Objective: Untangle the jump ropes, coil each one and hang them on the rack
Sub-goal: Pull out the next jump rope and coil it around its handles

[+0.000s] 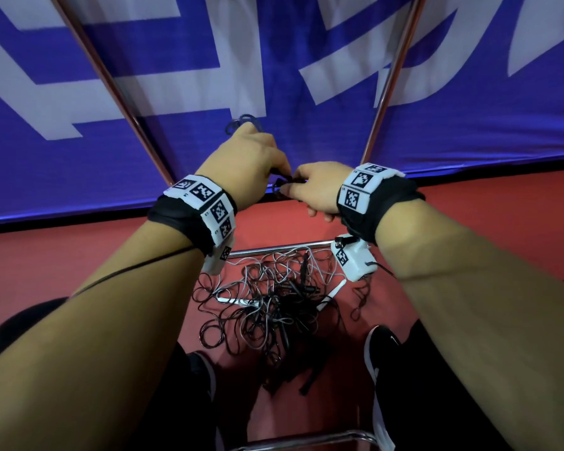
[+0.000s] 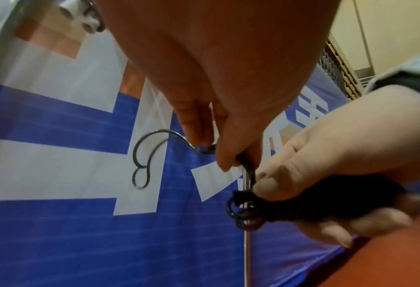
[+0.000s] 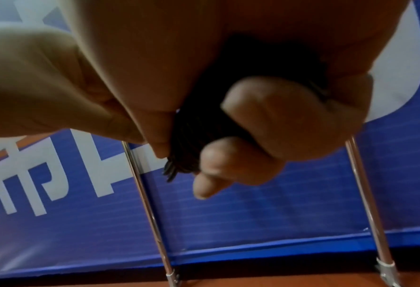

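My right hand (image 1: 310,190) grips a black jump rope wound into a tight bundle (image 2: 299,202), fingers curled round it (image 3: 265,124). My left hand (image 1: 271,164) pinches the rope's loose black cord (image 2: 249,167) just above the bundle. A free loop of that cord (image 2: 143,161) sticks out past the left fingers. Both hands are raised between the rack's two metal poles (image 1: 111,89). On the red floor below lies a tangled pile of black and grey ropes (image 1: 271,307) with white handles (image 1: 233,301) and black ones.
A blue banner (image 1: 306,102) with white lettering stands right behind the rack. The rack's low rear bar (image 1: 274,251) crosses behind the pile, and another bar (image 1: 323,438) runs by my feet. My black shoes (image 1: 381,353) flank the pile.
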The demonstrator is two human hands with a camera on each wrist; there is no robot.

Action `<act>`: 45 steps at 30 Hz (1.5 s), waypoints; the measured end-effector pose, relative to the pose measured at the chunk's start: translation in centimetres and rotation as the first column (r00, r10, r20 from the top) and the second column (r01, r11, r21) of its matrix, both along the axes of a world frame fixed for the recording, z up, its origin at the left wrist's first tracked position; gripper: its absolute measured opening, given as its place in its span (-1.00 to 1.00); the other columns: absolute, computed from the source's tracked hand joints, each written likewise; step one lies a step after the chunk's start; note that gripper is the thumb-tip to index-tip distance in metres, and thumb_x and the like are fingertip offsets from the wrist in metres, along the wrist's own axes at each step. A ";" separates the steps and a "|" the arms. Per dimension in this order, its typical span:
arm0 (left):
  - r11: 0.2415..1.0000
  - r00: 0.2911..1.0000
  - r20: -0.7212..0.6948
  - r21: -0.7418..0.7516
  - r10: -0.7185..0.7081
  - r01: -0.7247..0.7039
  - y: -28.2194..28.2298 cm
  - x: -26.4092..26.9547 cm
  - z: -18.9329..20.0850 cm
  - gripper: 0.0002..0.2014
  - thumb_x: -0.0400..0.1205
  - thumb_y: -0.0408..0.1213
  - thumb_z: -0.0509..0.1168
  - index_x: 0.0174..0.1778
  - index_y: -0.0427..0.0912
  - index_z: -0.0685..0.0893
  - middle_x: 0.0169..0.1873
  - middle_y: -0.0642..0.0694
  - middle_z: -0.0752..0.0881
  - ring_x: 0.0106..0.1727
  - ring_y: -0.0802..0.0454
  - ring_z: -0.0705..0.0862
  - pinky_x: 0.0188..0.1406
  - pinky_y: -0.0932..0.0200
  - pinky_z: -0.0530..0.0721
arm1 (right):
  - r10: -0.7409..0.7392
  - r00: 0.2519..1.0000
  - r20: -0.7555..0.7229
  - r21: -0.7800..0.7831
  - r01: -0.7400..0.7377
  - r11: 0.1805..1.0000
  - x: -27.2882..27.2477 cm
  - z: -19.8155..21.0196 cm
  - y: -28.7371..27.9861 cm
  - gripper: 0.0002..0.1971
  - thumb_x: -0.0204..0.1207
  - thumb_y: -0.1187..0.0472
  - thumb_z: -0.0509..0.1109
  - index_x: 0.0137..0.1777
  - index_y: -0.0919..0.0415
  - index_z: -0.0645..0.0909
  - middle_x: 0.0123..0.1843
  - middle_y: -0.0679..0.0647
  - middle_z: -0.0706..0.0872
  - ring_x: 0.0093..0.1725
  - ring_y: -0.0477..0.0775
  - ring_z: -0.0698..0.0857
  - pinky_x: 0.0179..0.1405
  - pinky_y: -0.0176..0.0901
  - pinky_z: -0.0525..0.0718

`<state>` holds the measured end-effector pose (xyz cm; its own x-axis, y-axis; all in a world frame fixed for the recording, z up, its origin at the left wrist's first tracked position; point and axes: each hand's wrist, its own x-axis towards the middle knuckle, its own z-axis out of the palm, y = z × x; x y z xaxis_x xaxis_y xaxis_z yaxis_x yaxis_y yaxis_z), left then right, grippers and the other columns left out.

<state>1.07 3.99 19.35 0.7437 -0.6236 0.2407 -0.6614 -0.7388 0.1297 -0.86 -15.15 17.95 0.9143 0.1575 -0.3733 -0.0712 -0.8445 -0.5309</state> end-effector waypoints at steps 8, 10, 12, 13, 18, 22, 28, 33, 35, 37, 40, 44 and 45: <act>0.906 0.897 -0.137 0.124 0.420 -0.405 -1.3 -0.6 -0.5 -0.82 0.69 -0.06 0.46 0.10 -0.05 0.74 -0.05 -0.13 0.70 0.04 -0.22 0.64 -0.12 -0.04 0.56 | -0.047 0.951 0.306 -0.138 0.093 0.986 0.8 -0.9 0.4 -0.66 0.73 -0.32 0.30 0.14 -0.06 0.58 -0.15 0.01 0.71 -0.20 0.12 0.71 -0.37 -0.06 0.49; 0.900 0.857 -0.286 0.059 0.430 -0.432 -1.5 -0.6 -1.1 -0.77 0.74 -0.01 0.39 0.00 -0.11 0.74 -0.16 -0.11 0.67 -0.07 -0.20 0.67 -0.22 0.05 0.57 | -0.077 0.938 0.339 -0.122 0.125 0.985 0.9 -1.1 0.6 -0.66 0.74 -0.30 0.30 0.19 -0.05 0.56 -0.14 0.01 0.70 -0.21 0.11 0.68 -0.36 -0.05 0.47; 0.894 0.815 -0.406 0.013 0.414 -0.448 -1.8 -1.0 -1.3 -0.73 0.77 0.02 0.34 -0.06 -0.11 0.73 -0.27 -0.07 0.67 -0.21 -0.14 0.69 -0.39 0.13 0.49 | -0.103 0.927 0.359 -0.116 0.154 0.981 1.0 -1.2 0.5 -0.67 0.75 -0.27 0.30 0.25 -0.04 0.55 -0.11 0.02 0.70 -0.21 0.09 0.65 -0.38 -0.07 0.42; 0.898 0.799 -0.456 0.000 0.392 -0.441 -2.0 -1.1 -1.2 -0.74 0.78 0.01 0.32 -0.05 -0.09 0.72 -0.28 -0.05 0.69 -0.27 -0.09 0.70 -0.42 0.15 0.48 | -0.116 0.926 0.359 -0.109 0.165 0.980 1.1 -1.2 0.4 -0.68 0.75 -0.24 0.30 0.27 -0.03 0.54 -0.11 0.02 0.69 -0.23 0.06 0.63 -0.39 -0.08 0.40; 0.903 0.688 -0.708 -0.176 0.160 -0.391 -1.1 -0.6 -0.1 -0.90 0.73 -0.13 0.44 0.10 0.00 0.81 -0.05 0.00 0.87 0.00 0.01 0.84 0.17 0.02 0.75 | -0.214 0.917 0.336 -0.008 0.229 0.973 1.6 -0.8 -0.2 -0.73 0.77 -0.15 0.29 0.29 -0.01 0.54 -0.12 0.00 0.67 -0.26 0.01 0.60 -0.41 -0.09 0.38; 0.731 0.465 -0.876 -0.399 -0.127 -0.553 -1.0 -1.3 0.5 -0.77 0.87 -0.31 0.23 0.33 -0.29 0.72 0.12 -0.17 0.89 0.16 -0.05 0.86 0.24 0.04 0.71 | -0.238 0.907 0.346 0.006 0.251 0.968 1.7 -0.6 -0.3 -0.69 0.75 -0.19 0.32 0.29 -0.01 0.55 -0.09 0.00 0.69 -0.26 0.03 0.60 -0.41 -0.09 0.36; 0.489 0.373 -0.885 -0.466 -0.280 -0.738 -1.3 -1.4 1.0 -0.47 0.89 0.04 0.14 0.28 -0.41 0.75 -0.48 0.01 0.43 -0.56 0.11 0.22 -0.45 0.17 0.55 | -0.246 0.898 0.366 0.030 0.253 0.967 1.6 -0.2 -0.6 -0.65 0.75 -0.26 0.32 0.26 0.00 0.54 -0.13 -0.02 0.69 -0.26 0.02 0.64 -0.39 -0.07 0.42; 0.548 0.429 -0.884 -0.455 -0.185 -0.702 -0.9 -1.0 0.4 -0.68 0.90 -0.11 0.18 0.09 -0.25 0.74 -0.44 -0.02 0.64 -0.53 0.08 0.33 -0.44 0.15 0.42 | -0.252 0.899 0.358 0.049 0.251 0.967 1.5 0.2 -0.4 -0.63 0.72 -0.29 0.34 0.27 -0.03 0.54 -0.09 -0.01 0.73 -0.20 0.08 0.70 -0.39 -0.08 0.42; 0.532 0.410 -0.893 -0.442 -0.186 -0.722 -1.0 -1.1 0.1 -0.77 0.89 -0.21 0.20 0.08 -0.26 0.69 -0.23 -0.14 0.84 -0.41 0.06 0.61 -0.37 0.11 0.57 | -0.250 0.910 0.330 0.058 0.245 0.968 1.4 0.4 -0.5 -0.67 0.69 -0.24 0.37 0.25 -0.04 0.57 -0.07 -0.01 0.74 -0.20 0.06 0.70 -0.38 -0.09 0.42; 0.514 0.385 -0.904 -0.423 -0.185 -0.746 -1.0 -1.2 -0.3 -0.87 0.87 -0.26 0.25 0.07 -0.20 0.65 -0.08 -0.20 0.89 -0.23 0.02 0.79 -0.13 -0.02 0.71 | -0.245 0.926 0.288 0.073 0.234 0.969 1.1 0.6 -0.6 -0.69 0.65 -0.17 0.39 0.27 -0.05 0.58 -0.08 -0.02 0.74 -0.23 0.03 0.69 -0.40 -0.09 0.42; 0.501 0.441 -0.889 -0.441 -0.125 -0.745 -0.8 -1.2 -0.5 -0.90 0.79 -0.33 0.38 -0.03 -0.09 0.64 0.00 -0.18 0.91 -0.10 0.02 0.84 0.10 -0.12 0.68 | -0.249 0.944 0.218 0.135 0.224 0.965 0.6 1.2 -0.4 -0.70 0.58 -0.16 0.42 0.24 -0.12 0.59 -0.16 -0.04 0.75 -0.35 0.02 0.70 -0.44 -0.17 0.48; 0.549 0.576 -0.818 -0.488 -0.015 -0.679 -0.8 -1.4 -0.6 -0.83 0.67 -0.29 0.54 -0.19 -0.09 0.69 -0.11 -0.22 0.91 -0.12 -0.11 0.80 -0.10 -0.09 0.67 | -0.315 0.942 0.116 0.266 0.276 0.923 0.4 1.8 0.1 -0.67 0.56 -0.36 0.31 0.10 -0.16 0.62 -0.23 0.00 0.78 -0.45 0.07 0.69 -0.53 -0.21 0.57; 0.597 0.622 -0.782 -0.480 0.041 -0.643 -0.8 -1.5 -0.6 -0.80 0.62 -0.24 0.59 -0.23 -0.06 0.70 -0.17 -0.20 0.90 -0.17 -0.10 0.80 -0.14 -0.09 0.71 | -0.325 0.939 0.111 0.279 0.284 0.917 0.3 1.8 0.2 -0.59 0.55 -0.45 0.29 0.08 -0.17 0.63 -0.24 0.01 0.77 -0.48 0.07 0.68 -0.54 -0.19 0.58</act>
<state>-0.40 3.16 18.73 0.9711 -0.1491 -0.1866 0.1214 -0.3647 0.9232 -0.55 -14.99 19.78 0.9754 -0.0665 -0.2104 -0.2047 -0.6291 -0.7499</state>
